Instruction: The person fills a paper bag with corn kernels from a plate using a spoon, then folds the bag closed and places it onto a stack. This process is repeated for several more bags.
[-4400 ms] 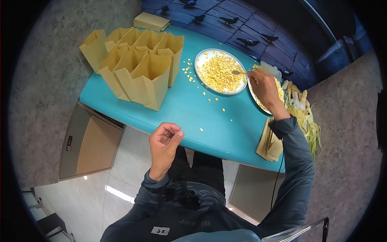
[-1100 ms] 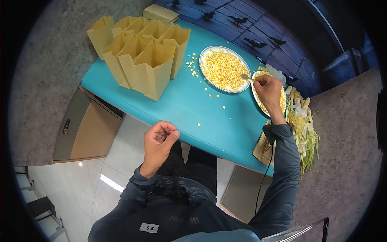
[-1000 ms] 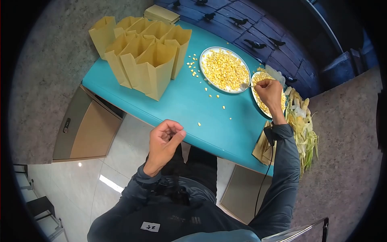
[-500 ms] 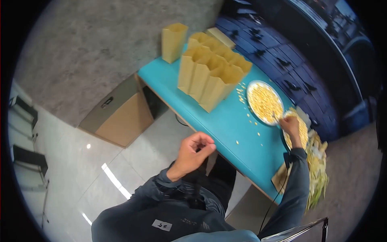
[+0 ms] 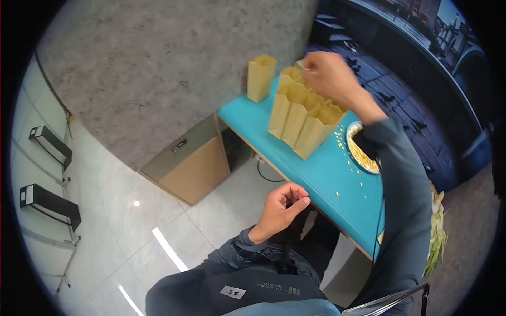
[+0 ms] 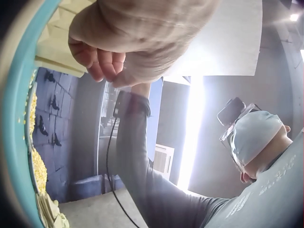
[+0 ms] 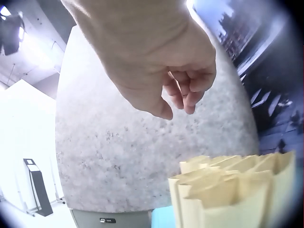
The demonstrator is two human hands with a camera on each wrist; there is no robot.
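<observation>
Over the back of the grouped open paper bags (image 5: 308, 124) is the right hand (image 5: 334, 79), its fingers bent and nothing visible in them. Clear of the bag rims (image 7: 223, 190) in the right wrist view, that hand (image 7: 156, 61) has its thumb apart from the fingers. The left hand (image 5: 278, 211) hovers by the table's front edge with loosely curled fingers and holds nothing. Part of a plate (image 5: 349, 145) of corn kernels shows beside the right sleeve, which covers the rest. No spoon is visible.
One paper bag (image 5: 261, 79) stands apart at the table's left end. Loose kernels (image 5: 341, 138) lie between bags and plate. Corn husks (image 5: 436, 229) are at the right, a cabinet (image 5: 192, 168) stands below the table, and a black cable (image 5: 377, 231) hangs by the right sleeve.
The right hand has moved from the corn plates leftward to above the bags, and the spoon it held is out of sight. The head view has swung left; the left hand keeps its pose.
</observation>
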